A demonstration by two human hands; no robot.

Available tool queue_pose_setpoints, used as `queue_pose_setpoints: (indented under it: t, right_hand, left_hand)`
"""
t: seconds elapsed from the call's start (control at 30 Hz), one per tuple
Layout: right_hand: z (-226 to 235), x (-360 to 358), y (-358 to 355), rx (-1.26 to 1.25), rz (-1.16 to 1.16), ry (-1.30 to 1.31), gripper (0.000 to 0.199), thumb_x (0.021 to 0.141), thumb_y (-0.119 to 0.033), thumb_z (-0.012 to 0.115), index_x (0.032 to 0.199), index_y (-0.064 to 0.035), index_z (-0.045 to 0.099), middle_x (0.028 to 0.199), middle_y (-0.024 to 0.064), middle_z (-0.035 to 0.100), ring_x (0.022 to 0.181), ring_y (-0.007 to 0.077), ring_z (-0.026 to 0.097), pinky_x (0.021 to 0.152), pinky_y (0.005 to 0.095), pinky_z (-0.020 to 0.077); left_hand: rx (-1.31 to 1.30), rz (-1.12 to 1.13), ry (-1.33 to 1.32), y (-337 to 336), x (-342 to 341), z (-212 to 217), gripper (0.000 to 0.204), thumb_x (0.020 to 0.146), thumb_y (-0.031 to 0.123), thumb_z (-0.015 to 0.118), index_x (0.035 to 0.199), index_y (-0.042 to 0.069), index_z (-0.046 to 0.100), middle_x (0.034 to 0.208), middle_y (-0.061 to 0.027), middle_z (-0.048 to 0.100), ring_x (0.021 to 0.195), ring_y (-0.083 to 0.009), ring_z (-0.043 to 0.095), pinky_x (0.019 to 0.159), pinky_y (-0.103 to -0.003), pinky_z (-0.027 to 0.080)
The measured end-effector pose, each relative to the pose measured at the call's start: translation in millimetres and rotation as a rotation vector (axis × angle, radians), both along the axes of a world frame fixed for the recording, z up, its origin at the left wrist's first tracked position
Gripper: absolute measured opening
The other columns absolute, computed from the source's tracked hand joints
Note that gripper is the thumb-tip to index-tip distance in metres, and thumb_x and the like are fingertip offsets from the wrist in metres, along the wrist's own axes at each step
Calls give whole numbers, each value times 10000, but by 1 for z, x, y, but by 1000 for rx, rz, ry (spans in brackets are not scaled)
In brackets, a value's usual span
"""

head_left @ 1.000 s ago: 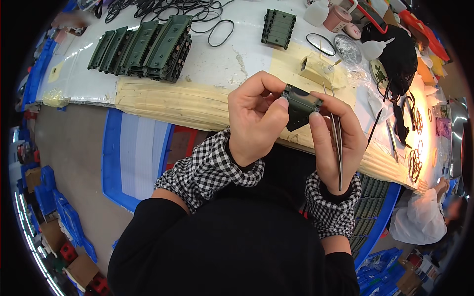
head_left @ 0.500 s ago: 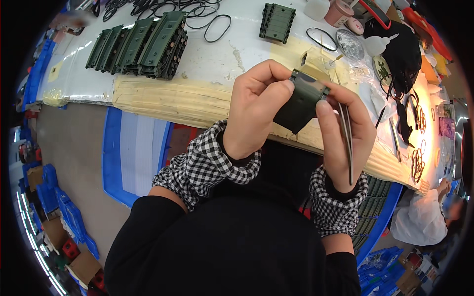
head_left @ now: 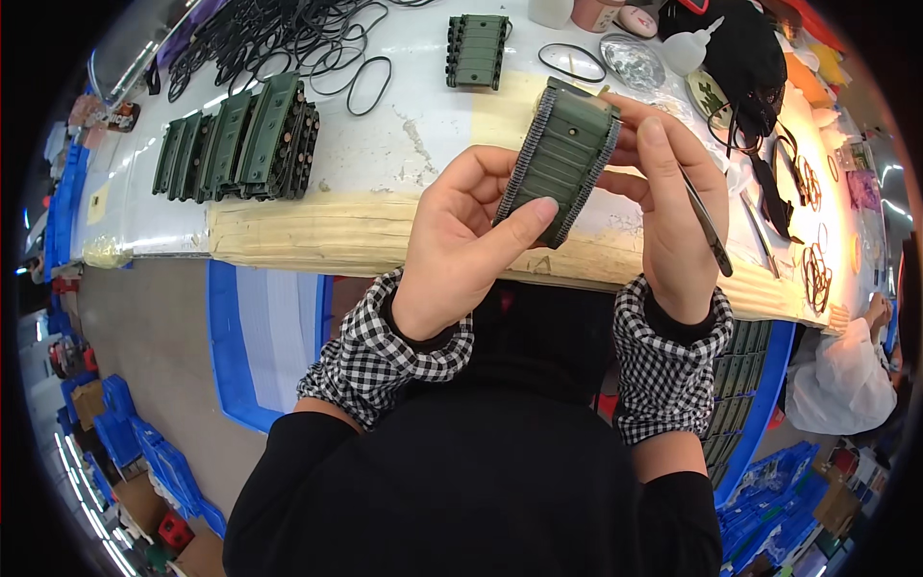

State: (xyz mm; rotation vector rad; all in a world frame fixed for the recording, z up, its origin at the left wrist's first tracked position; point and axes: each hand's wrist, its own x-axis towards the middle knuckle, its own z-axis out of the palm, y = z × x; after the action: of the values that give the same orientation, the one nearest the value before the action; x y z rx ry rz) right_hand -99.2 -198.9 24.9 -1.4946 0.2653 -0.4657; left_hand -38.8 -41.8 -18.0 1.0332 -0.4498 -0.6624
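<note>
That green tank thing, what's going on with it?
The person's left hand holds the green tank hull, which has ribbed tracks along both long sides. The right hand is at its right edge, with metal tweezers in its grip. More green hulls stand in a row on the table to the left, near tangled black loops.

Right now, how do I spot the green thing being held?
Find the white table, then the left hand by its yellowish edge. That hand holds the green part with dark ridged bands on both sides, unlike the bare-wheeled green pieces.
</note>
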Motion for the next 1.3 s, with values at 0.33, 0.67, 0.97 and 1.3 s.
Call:
queue_pose_setpoints:
  t: [0.33,0.67,0.97,1.3]
  right_hand:
    - [-3,2,-1,-88,-53,-43,207,921,-143,597,1016,39,624,846,61,661,767,91,611,694,224,511]
    - [-8,-8,7,-537,-277,-156,131,900,-48,581,986,34,635,819,80,646,731,112,582,682,230,450]
    - [1,-10,30,-544,-12,-172,274,780,-47,723,1033,7,632,876,86,647,764,144,606,685,247,484]
    - [-4,-12,29,-545,-124,-134,149,785,-44,709,900,6,627,767,55,615,657,108,563,606,234,456]
  left_hand:
    - [-4,155,-73,2,-1,7,276,849,-35,630,1102,-37,521,1021,-100,630,905,-116,606,805,-235,503]
    - [114,416,-796,21,37,31,267,798,-95,641,1055,-36,604,1009,-98,606,900,-140,598,798,-253,483]
    - [90,-40,-565,15,28,27,333,803,-61,653,1122,-29,565,1006,-76,590,957,-152,612,825,-270,526]
    - [19,334,-712,8,11,14,340,785,-118,645,1116,-73,581,1067,-126,580,944,-176,628,850,-285,546]
